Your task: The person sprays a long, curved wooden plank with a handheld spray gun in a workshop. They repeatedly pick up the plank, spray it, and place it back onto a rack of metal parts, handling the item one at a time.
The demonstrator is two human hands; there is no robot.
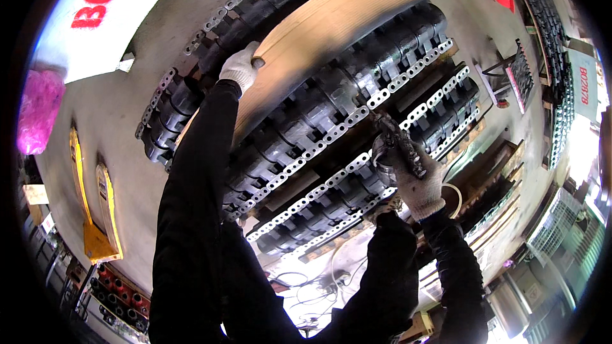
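Observation:
My left hand (pixel 241 70), in a pale knit glove, is closed at the near edge of a long tan wooden board (pixel 344 16). The board lies slanting across black metal track sections (pixel 338 99) edged with silver chain links. My right hand (pixel 417 181), its glove stained black, has its fingers curled around a dark, grimy object (pixel 384 153); its kind cannot be made out. That hand is over the gap between the middle track and a nearer track (pixel 344 197), close to the silver links. Both arms wear black sleeves.
At the left, a yellow pallet jack (pixel 102 242) stands by a pink wrapped bundle (pixel 41 111). A white sheet with red lettering (pixel 127 13) is at the upper left. A small metal rack (pixel 519 79) and more stacked tracks (pixel 542 19) are at the right. Cables (pixel 338 274) trail below.

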